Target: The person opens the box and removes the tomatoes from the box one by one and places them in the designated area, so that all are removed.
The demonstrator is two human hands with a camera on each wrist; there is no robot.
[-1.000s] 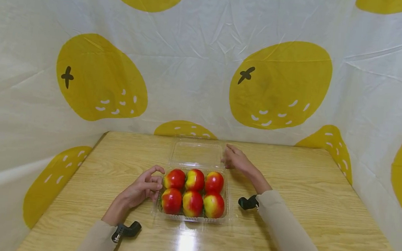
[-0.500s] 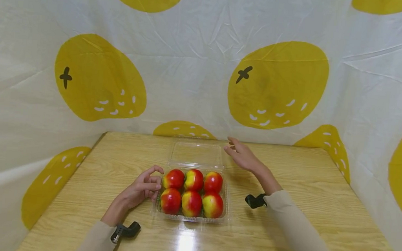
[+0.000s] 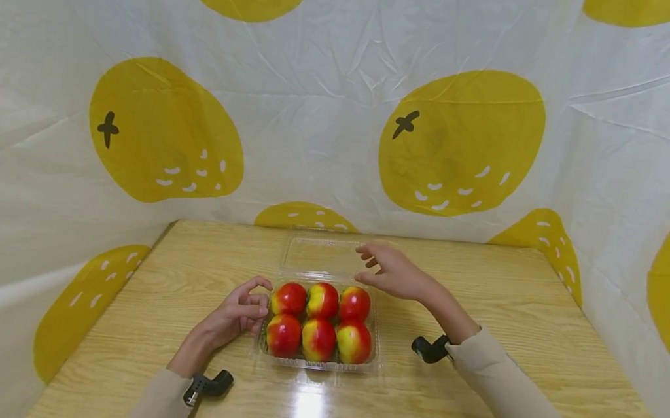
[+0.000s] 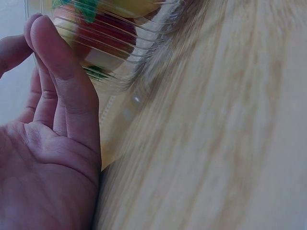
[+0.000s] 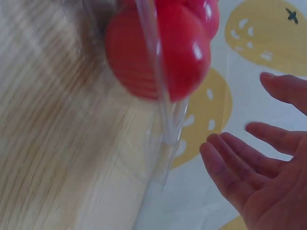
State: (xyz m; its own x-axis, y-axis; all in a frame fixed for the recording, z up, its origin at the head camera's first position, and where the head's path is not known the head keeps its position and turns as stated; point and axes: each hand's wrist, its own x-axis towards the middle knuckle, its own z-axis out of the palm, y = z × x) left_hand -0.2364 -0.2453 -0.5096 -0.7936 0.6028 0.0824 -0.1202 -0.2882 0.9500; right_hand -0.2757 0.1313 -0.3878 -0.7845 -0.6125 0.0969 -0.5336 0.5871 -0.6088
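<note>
Head view: glossy red-yellow fruits (image 3: 319, 331).

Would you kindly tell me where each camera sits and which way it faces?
Head: worn on the head, facing forward and down at the clear container, fruit and table; the left hand, right hand and both sleeves show.
Left wrist: on that wrist, looking past the left hand at the container's ridged side, fruit inside and the table.
Right wrist: on that wrist, looking past the right hand at the container, fruit, table and patterned sheet.
Shared: head and right wrist both show the right hand and sheet.
</note>
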